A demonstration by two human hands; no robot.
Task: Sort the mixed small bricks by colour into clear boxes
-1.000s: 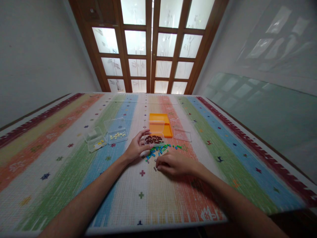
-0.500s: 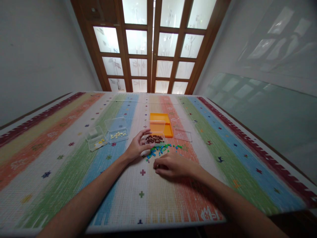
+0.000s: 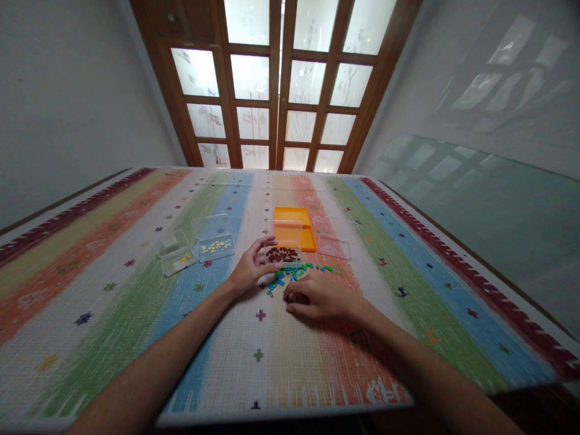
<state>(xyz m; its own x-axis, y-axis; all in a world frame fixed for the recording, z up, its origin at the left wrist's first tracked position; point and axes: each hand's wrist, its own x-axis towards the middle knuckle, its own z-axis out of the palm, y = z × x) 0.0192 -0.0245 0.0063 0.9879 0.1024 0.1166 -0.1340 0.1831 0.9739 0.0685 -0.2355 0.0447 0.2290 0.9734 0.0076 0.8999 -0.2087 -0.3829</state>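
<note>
Got the clear box mid-frame, long side running left-right, left end held in a loosely curved left hand. Sits up-left of the curled right hand, can't tell about anything pinched.

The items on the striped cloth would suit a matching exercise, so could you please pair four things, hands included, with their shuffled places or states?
1. left hand
2. right hand
3. orange box
4. green and blue pieces

A. loose on the cloth, just this side of the clear box
B. fingers curled in, low over the cloth
C. open, beyond the brown pieces
D. fingers at the side of the clear box

Pairs: 1-D, 2-B, 3-C, 4-A
</note>
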